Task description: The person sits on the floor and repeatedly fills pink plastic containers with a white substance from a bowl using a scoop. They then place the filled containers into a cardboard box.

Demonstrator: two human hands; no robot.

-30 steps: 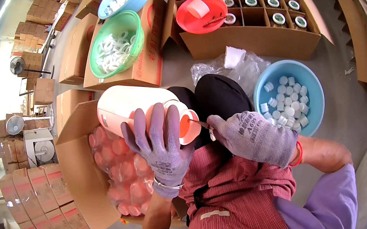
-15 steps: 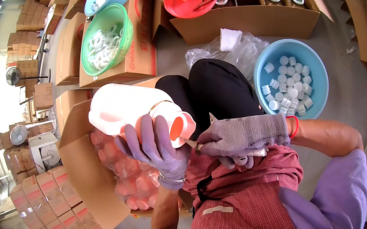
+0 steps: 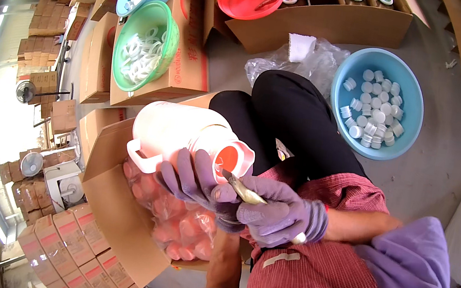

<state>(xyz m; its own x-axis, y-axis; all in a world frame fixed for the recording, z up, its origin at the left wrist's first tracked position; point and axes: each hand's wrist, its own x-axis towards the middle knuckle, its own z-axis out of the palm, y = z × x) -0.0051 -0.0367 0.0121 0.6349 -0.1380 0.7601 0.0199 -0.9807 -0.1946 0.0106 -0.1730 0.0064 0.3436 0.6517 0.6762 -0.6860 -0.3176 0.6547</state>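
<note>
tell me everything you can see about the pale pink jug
The pale pink jug looks like glossy plastic, with a rounded body, a loop handle, a narrower ringed neck and a flared mouth with a pointed spout. Its inside looks orange. It is held on its side, mouth to the right, above the open cardboard box. The left gloved hand grips it near the neck; the slim tool points at its rim, contact unclear.

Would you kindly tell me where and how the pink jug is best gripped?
Likely by its handle, coming from the person's left: the pink jug is held sideways, and the handle's left end juts out, free of the left hand.
</note>
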